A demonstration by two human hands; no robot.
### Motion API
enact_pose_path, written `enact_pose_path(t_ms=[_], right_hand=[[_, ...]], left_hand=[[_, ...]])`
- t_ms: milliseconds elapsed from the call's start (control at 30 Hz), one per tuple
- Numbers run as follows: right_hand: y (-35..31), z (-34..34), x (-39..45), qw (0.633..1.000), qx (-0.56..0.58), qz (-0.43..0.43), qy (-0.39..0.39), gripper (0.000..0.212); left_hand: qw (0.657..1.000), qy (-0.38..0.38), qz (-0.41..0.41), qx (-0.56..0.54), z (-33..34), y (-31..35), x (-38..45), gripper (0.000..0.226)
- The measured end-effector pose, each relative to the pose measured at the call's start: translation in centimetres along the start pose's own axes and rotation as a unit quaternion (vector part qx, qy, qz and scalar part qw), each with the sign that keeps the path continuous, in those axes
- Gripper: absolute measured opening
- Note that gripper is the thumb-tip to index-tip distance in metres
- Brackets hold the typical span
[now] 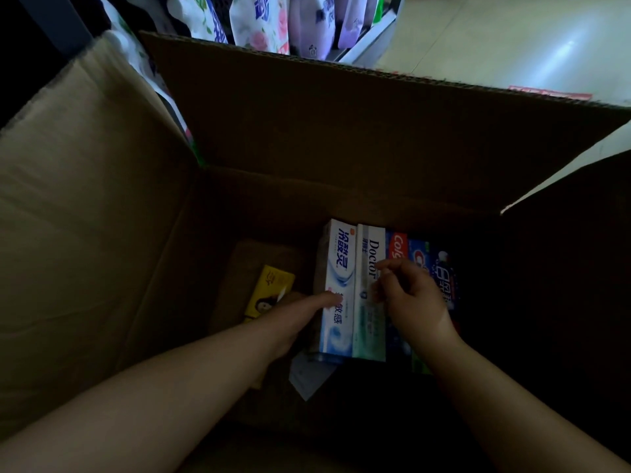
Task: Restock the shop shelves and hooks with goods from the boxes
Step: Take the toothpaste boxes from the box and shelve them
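Observation:
Both my arms reach down into a large open cardboard box. At its bottom several toothpaste cartons stand side by side: a white-and-blue one, a white-and-green "Doctor" one, and blue Colgate and Crest ones. My left hand lies against the left side of the white-and-blue carton, thumb on its face; its fingers are hidden. My right hand hovers over the "Doctor" carton with fingers curled, fingertips at its right edge; whether it pinches the carton is unclear.
A yellow packet lies on a small brown carton left of the toothpaste. A slip of paper lies on the box floor. Shelf with floral and purple refill pouches stands behind the box. Pale tiled floor at upper right.

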State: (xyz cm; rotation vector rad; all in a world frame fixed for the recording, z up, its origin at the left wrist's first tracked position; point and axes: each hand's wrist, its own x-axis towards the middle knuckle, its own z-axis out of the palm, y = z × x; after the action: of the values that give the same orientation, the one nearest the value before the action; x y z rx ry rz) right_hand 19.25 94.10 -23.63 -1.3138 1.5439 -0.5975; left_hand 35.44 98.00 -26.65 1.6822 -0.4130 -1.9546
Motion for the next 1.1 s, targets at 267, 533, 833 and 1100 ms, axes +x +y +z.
enact_pose_path(t_ms=[267,533,833,1100], right_hand=[[-1.2,0.6,-0.3,0.996,0.035,0.052,-0.067,0.023],[-4.5,-1.4,-1.9,0.942,0.165,0.156,-0.248,0.052],[-5.4,-5.2,-4.1,0.937,0.270,0.147,-0.166,0.050],[-2.9,-6.8,-6.0,0.907,0.348,0.167,-0.167,0.047]], left_hand=[[0.997,-0.042,0.033,-0.058,-1.0,1.4,-2.1,0.030],[0.989,-0.078,0.108,-0.059,0.9,3.5,-5.8,0.056],[0.990,0.042,0.136,0.010,0.7,3.4,-3.1,0.035],[0.973,0.117,0.033,0.198,-1.0,-2.4,2.9,0.038]])
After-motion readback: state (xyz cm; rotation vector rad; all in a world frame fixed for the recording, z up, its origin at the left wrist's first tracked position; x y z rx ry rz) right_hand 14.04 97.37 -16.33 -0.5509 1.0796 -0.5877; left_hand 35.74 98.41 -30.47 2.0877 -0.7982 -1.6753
